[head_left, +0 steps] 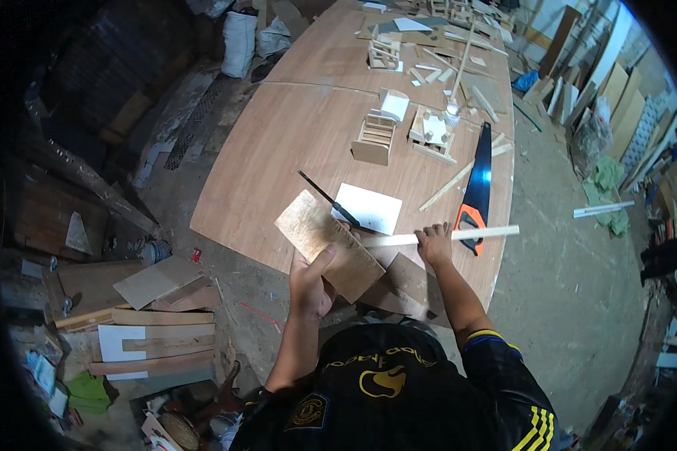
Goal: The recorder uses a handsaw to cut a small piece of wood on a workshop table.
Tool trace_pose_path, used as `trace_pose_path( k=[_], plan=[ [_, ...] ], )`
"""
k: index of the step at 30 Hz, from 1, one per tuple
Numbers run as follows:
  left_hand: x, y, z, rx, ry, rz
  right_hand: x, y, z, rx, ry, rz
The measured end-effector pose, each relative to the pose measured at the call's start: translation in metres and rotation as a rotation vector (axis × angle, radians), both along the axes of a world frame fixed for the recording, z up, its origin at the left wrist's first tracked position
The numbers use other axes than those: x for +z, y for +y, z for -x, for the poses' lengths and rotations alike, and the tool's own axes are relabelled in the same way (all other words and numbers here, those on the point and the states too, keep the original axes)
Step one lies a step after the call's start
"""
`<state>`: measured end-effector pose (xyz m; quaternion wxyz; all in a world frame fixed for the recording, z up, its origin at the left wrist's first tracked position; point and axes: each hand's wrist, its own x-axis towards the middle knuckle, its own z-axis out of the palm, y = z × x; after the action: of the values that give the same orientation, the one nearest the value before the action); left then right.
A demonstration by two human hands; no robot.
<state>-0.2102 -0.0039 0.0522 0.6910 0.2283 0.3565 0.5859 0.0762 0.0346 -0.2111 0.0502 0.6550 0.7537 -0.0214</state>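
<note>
Both bare forearms reach up from the lower edge, elbows bent. The left hand (311, 279) is raised with its palm turned inward, thumb stretched up and to the right, fingers hidden behind what it grips. The right hand (433, 242) lies palm down, fingers curled closed and knuckles up.

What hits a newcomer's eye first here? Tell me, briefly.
The left hand holds a plywood board at the near edge of the big wooden table, while the right hand grips a long pale wooden strip. Just beyond lies a handsaw with an orange handle, near small wooden frames.
</note>
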Motion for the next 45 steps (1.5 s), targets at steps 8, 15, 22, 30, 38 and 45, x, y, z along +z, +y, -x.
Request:
trace_pose_path(
  k=[8, 15, 22, 30, 38, 45],
  plan=[
    [-0.002, 0.015, -0.031, 0.067, 0.044, -0.101, 0.098, -0.023, -0.036, 0.003, 0.453, -0.347],
    [-0.011, 0.039, -0.074, 0.066, 0.053, -0.152, 0.220, -0.112, -0.056, -0.246, 1.058, -0.275],
    [0.025, 0.041, -0.136, -0.128, -0.030, -0.260, 0.255, -0.185, -0.058, -0.205, 1.091, -0.173],
    [0.053, 0.038, -0.173, -0.225, -0.049, -0.273, 0.250, -0.209, -0.062, -0.352, 1.259, -0.129],
    [0.042, 0.035, -0.171, -0.191, 0.067, -0.379, 0.194, -0.176, -0.077, -0.297, 0.852, -0.468],
    [0.050, 0.021, -0.151, -0.139, -0.045, -0.243, 0.058, -0.118, -0.072, -0.411, 0.515, -0.144]
  ],
)
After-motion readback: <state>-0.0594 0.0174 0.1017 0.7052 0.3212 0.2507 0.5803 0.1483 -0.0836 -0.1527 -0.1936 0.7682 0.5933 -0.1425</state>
